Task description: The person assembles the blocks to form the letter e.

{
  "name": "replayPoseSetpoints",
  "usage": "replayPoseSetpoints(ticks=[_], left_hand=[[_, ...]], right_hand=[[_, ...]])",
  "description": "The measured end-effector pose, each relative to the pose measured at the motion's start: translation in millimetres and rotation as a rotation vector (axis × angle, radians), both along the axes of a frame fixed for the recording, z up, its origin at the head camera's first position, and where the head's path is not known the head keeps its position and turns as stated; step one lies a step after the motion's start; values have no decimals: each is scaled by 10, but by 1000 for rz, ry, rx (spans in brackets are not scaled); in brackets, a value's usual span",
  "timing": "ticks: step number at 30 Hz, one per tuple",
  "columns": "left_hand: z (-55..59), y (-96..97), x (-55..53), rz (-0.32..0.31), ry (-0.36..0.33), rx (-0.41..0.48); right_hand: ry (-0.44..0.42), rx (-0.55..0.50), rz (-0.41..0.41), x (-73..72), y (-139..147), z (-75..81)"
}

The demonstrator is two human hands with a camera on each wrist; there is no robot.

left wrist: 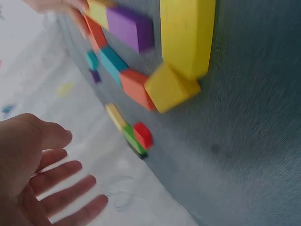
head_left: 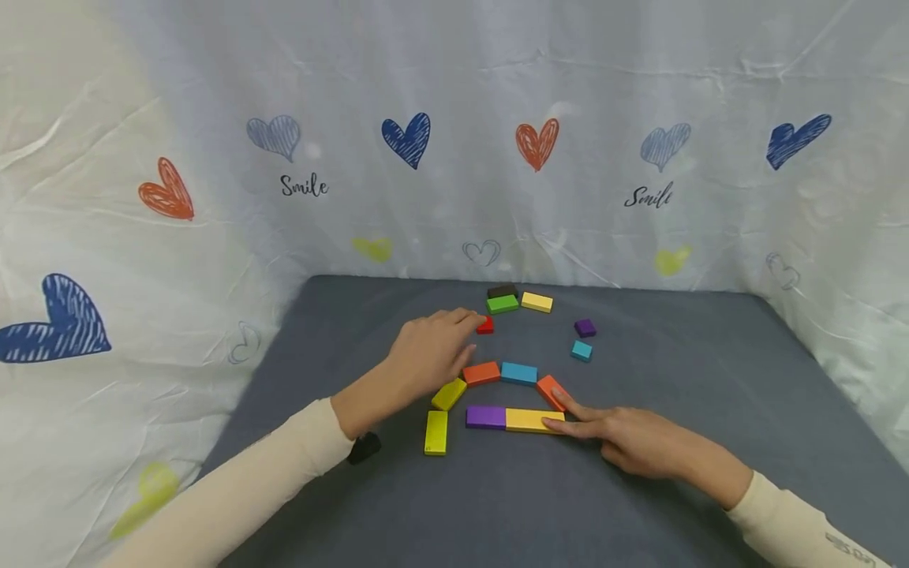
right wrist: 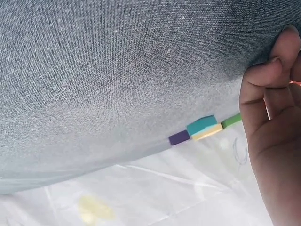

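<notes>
Blocks (head_left: 519,373): on a grey cloth (head_left: 710,394); five form an arch beyond a purple block (head_left: 486,417) and an amber block (head_left: 518,420), laid end to end.
Red block (head_left: 486,326): behind the arch, at the left fingertips; I cannot tell whether they touch.
Left hand (head_left: 435,347): fingers slightly spread, thumb apart, pinching nothing.
Right hand (head_left: 634,438): two fingers reach out, spread; one touches the arch's right orange block (head_left: 547,387), the other the amber block.
Good handling: light, even pressure on the right should keep those two from skewing; the left is best kept high, since a low wrist could knock the arch.
Containers: none in view.
</notes>
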State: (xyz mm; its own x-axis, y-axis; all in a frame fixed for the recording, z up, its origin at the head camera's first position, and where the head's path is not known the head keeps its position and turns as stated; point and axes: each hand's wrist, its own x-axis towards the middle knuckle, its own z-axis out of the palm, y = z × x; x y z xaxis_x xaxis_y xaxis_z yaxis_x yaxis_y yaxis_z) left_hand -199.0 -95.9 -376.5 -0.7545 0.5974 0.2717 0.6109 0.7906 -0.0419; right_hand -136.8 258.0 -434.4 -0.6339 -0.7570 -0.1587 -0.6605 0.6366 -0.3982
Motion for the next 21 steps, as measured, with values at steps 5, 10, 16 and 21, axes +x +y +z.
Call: replayPoseSetpoints(ticks=[5,10,16,21], left_hand=[[-80,144,-412,16,-87,-151],[-194,302,-721,-8,-151,-322],[-317,419,-932,-70,-136,-428],[-388,458,-1035,-42,-155,-497]], right_hand=[[-7,-10,2,-10,-3,-5],[-3,4,1,-14,11,-20],[11,11,-3,-11,18,-24],[-2,3,0,-18,15,-14]])
